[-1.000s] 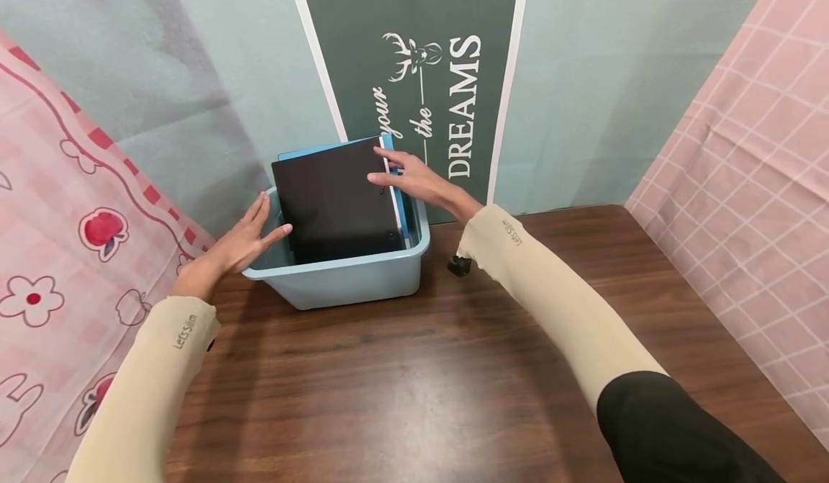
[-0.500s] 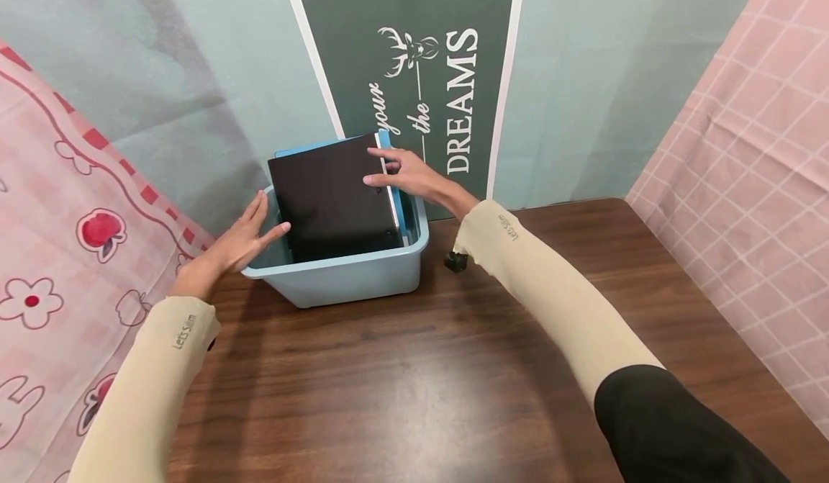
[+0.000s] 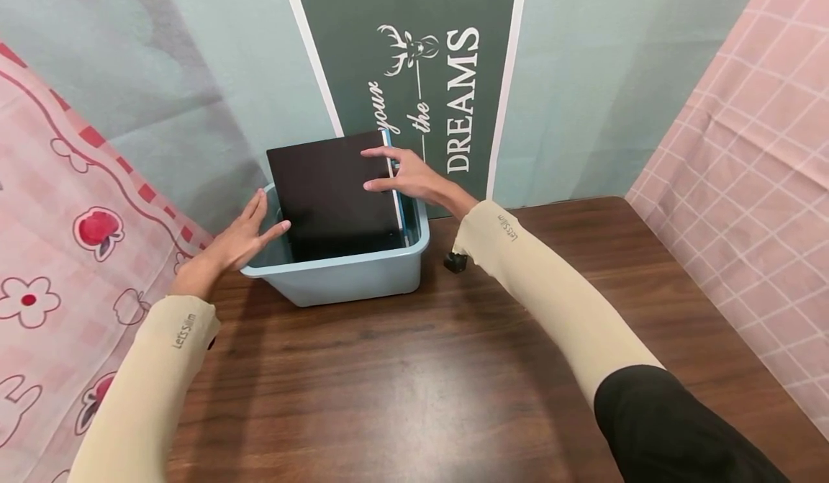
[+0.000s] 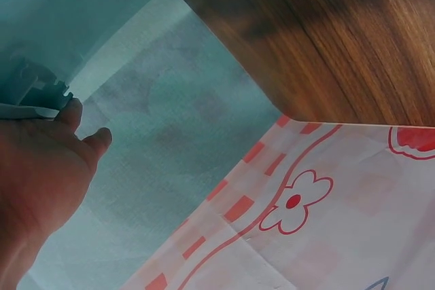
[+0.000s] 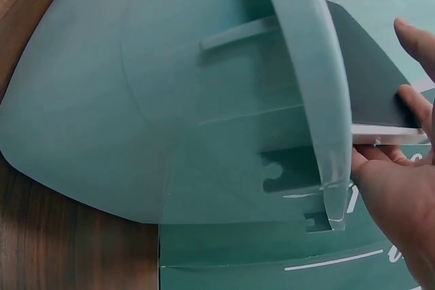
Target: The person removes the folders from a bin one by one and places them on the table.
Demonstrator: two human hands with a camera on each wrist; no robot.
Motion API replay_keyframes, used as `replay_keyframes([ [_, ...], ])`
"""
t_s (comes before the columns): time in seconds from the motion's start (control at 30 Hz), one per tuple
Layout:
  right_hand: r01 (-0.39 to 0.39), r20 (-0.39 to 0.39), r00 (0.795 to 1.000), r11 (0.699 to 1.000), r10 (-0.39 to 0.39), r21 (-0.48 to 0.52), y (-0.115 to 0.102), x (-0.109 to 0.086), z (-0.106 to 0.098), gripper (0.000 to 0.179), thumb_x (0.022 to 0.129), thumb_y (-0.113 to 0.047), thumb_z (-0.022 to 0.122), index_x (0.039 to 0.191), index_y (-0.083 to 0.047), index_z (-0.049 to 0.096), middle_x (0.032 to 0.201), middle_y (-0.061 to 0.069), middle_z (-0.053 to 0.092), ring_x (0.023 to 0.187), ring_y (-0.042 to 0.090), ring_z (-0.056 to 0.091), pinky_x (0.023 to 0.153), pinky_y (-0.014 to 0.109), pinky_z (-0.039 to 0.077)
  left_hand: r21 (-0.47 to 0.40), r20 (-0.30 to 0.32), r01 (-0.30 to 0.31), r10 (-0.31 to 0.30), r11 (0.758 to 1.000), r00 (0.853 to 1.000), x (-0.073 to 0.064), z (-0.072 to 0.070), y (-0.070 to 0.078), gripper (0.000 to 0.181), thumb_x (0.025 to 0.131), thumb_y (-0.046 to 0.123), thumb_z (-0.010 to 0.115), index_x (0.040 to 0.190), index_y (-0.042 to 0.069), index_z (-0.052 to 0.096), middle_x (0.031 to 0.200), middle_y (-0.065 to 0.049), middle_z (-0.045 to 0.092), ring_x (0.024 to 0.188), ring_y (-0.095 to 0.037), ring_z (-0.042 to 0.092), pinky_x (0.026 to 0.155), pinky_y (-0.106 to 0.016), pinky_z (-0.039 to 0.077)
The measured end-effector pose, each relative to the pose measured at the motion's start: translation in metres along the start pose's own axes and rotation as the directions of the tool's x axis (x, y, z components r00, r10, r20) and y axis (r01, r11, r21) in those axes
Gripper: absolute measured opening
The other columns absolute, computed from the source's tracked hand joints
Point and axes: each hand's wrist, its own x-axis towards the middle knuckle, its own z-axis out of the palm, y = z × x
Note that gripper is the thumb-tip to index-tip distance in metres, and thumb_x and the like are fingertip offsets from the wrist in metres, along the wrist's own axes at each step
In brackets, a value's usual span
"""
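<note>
A light blue plastic bin (image 3: 352,281) stands at the back left of the table. In it a flat black folder (image 3: 327,191) leans upright, its white edge and a strip of blue behind it showing on the right. My right hand (image 3: 417,178) grips the folder's right edge; in the right wrist view, fingers lie on both sides of the folder (image 5: 370,66). My left hand (image 3: 242,240) rests at the bin's left rim with fingers extended and thumb spread inward. The left wrist view catches that hand (image 4: 51,168) touching the rim. The folder's lower part is hidden inside the bin.
The brown wooden table (image 3: 401,396) spreads in front and to the right. A printed green backdrop (image 3: 414,8) rises behind the bin. Pink cloth hangs on the left (image 3: 39,253) and pink checked cloth (image 3: 745,181) on the right.
The top of the black folder has tipped back and up slightly, covering the blue strip that showed above it. The right hand has shifted very little; the left hand stays at the rim.
</note>
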Motion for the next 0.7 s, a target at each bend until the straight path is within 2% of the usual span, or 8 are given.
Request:
replay_keyframes([
  [0.13,0.053,-0.017,0.998,0.998,-0.053,0.016,0.0011,0.0003,0.002,0.07,0.09,-0.029,0.086,0.153,-0.02,0.058,0.164,0.003,0.046,0.149,0.016,0.037,0.119,0.045,0.04,0.003,0.011,0.01,-0.01,1.0,1.0,0.0007,0.0003,-0.0028,0.094,0.109,0.066,0.033,0.165,0.014,-0.022,0.173,-0.007,-0.03,0.162,-0.043,-0.006,0.12,-0.076,0.013],
  [0.33,0.104,0.0,0.995,0.995,-0.104,0.004,0.0045,-0.0006,0.0033,0.071,0.088,-0.021,0.088,0.153,-0.019,0.059,0.161,0.0,0.051,0.149,0.013,0.04,0.123,0.04,0.035,0.004,0.015,0.008,-0.009,1.0,1.0,0.0032,0.0,-0.0049,0.093,0.109,0.066,0.032,0.164,0.015,-0.024,0.173,-0.007,-0.03,0.162,-0.045,-0.005,0.118,-0.078,0.015],
  [0.53,0.121,-0.025,0.992,0.993,-0.12,0.013,0.0069,-0.0043,0.002,0.068,0.085,-0.015,0.09,0.149,-0.017,0.064,0.155,0.001,0.058,0.139,0.014,0.047,0.117,0.035,0.04,-0.009,0.019,0.011,-0.011,1.0,1.0,0.003,0.0003,-0.0035,0.094,0.109,0.066,0.032,0.164,0.015,-0.024,0.173,-0.007,-0.03,0.162,-0.045,-0.005,0.12,-0.077,0.013],
  [0.7,0.111,-0.071,0.991,0.993,-0.109,0.03,0.0083,-0.0091,0.0026,0.07,0.084,-0.008,0.09,0.147,-0.021,0.066,0.155,-0.002,0.059,0.146,0.01,0.046,0.121,0.035,0.038,-0.024,0.014,0.007,-0.007,1.0,1.0,0.0023,0.0006,-0.003,0.093,0.11,0.065,0.033,0.164,0.015,-0.024,0.173,-0.008,-0.03,0.162,-0.045,-0.006,0.121,-0.077,0.009],
])
